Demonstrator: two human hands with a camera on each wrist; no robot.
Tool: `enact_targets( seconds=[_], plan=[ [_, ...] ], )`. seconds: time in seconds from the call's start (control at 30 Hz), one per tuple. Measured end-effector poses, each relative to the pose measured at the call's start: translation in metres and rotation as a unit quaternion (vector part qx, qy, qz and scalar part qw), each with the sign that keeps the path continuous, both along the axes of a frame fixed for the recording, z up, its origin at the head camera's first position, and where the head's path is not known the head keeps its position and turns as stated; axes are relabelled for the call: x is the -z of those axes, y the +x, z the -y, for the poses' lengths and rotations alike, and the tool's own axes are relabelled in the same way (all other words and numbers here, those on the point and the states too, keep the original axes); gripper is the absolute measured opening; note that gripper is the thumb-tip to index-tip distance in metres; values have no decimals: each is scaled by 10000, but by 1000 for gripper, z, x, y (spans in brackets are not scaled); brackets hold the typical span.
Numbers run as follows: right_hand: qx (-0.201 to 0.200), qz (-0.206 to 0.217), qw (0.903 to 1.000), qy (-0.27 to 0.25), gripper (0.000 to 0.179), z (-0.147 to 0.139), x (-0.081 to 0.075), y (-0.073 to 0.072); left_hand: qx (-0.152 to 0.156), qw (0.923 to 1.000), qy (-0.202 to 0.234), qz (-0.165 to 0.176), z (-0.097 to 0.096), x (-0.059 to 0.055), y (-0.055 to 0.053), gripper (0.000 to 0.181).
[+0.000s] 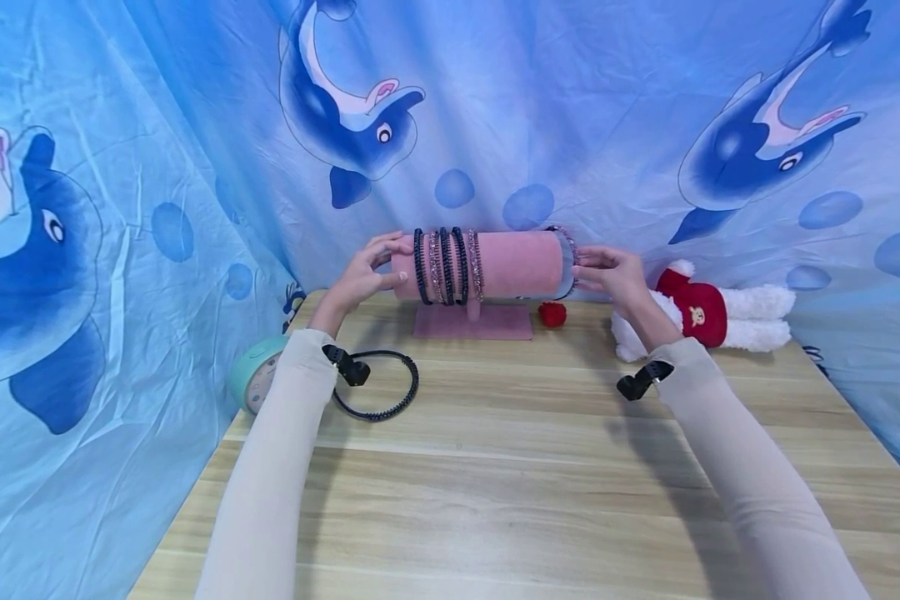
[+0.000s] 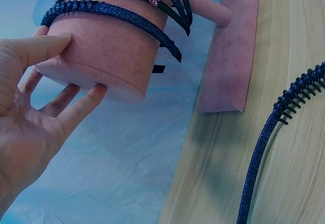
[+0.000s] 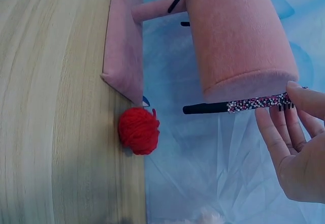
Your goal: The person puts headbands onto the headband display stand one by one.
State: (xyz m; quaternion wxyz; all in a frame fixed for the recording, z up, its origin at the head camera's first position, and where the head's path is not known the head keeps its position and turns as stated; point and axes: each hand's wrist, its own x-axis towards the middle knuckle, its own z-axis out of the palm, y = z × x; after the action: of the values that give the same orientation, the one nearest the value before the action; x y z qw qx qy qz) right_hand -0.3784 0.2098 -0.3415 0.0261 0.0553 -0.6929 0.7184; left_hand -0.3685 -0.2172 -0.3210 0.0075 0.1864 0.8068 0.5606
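Observation:
A pink padded headband stand (image 1: 521, 262) stands at the table's back, its roll lying crosswise over a flat foot. Several dark and glittery headbands (image 1: 444, 265) sit over the roll's left half. My left hand (image 1: 366, 271) grips the roll's left end, thumb on the side and fingertips on the end face (image 2: 86, 84). At the right end, my right hand (image 1: 609, 273) pinches a glittery headband (image 3: 256, 103) with black tips, held alongside the roll's end face. Another dark blue headband (image 1: 415, 387) lies on the table near my left wrist.
Right of the stand's foot sits a red yarn ball (image 1: 552, 314). Beyond my right wrist lies a white plush toy in a red shirt (image 1: 708, 312). A mint-green round object (image 1: 258, 375) is partly behind my left sleeve. Blue dolphin-print cloth (image 1: 540, 108) hangs behind the wooden table (image 1: 495, 467).

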Motion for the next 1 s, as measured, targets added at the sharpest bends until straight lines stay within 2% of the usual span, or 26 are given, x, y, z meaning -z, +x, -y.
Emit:
enact_targets(
  seconds=[0.3, 0.53, 0.73, 0.9, 1.0],
  plan=[
    [4, -46, 9998, 169, 48, 10, 0, -1, 1, 10000, 20, 3, -1, 1, -1, 45],
    [-50, -252, 9997, 4, 43, 19, 5, 0, 6, 10000, -11, -44, 0, 2, -1, 44],
    [-72, -240, 9997, 50, 47, 22, 5, 3, 8, 10000, -36, -31, 0, 2, 0, 45],
    [-271, -30, 9987, 429, 51, 17, -1, 4, 14, 10000, -19, -23, 0, 1, 0, 45],
    [-360, 8, 9960, 821, 50, 13, -4, 1, 24, 10000, 9, -12, 0, 1, 0, 45]
  ],
)
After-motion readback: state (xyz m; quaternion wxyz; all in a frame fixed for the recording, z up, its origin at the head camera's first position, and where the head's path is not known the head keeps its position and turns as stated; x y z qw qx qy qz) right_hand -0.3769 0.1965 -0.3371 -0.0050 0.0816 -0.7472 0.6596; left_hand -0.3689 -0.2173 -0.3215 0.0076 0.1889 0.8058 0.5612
